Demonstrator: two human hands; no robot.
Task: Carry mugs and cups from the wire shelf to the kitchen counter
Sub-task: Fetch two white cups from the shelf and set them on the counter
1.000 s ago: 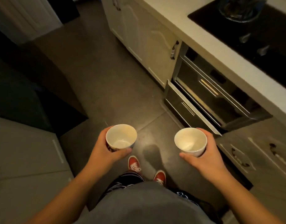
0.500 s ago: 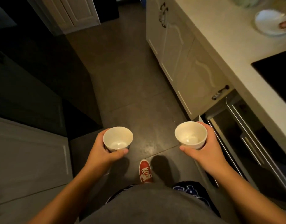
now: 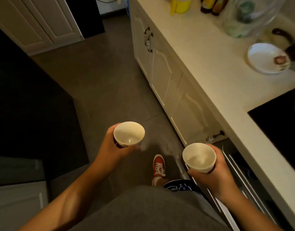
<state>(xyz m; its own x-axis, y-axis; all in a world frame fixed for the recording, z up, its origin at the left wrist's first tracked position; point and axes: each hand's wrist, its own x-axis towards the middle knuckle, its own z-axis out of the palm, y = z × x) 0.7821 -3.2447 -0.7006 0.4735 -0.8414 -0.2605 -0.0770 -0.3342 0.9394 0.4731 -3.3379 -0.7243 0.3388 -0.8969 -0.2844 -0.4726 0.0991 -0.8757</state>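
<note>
My left hand [image 3: 110, 147] grips a small white cup with a dark pattern on its outside [image 3: 128, 134], held upright over the floor. My right hand [image 3: 215, 174] holds a second plain white cup [image 3: 199, 157], also upright, lower and nearer the cabinets. Both cups look empty inside. The pale kitchen counter [image 3: 201, 52] runs along the right side, above and ahead of the right cup. The wire shelf is not in view.
On the counter stand a white plate [image 3: 266, 58], a large clear container [image 3: 248, 17], dark bottles [image 3: 211, 4] and a yellow object [image 3: 179, 5]. A black cooktop [image 3: 280, 117] sits at right. An open oven drawer [image 3: 240, 177] juts out below. Dark furniture [image 3: 26, 105] lines the left.
I have walked forward along the cabinets; the cooktop slid back right and more counter with bottles came into view. The left cup has risen higher than the right one.
</note>
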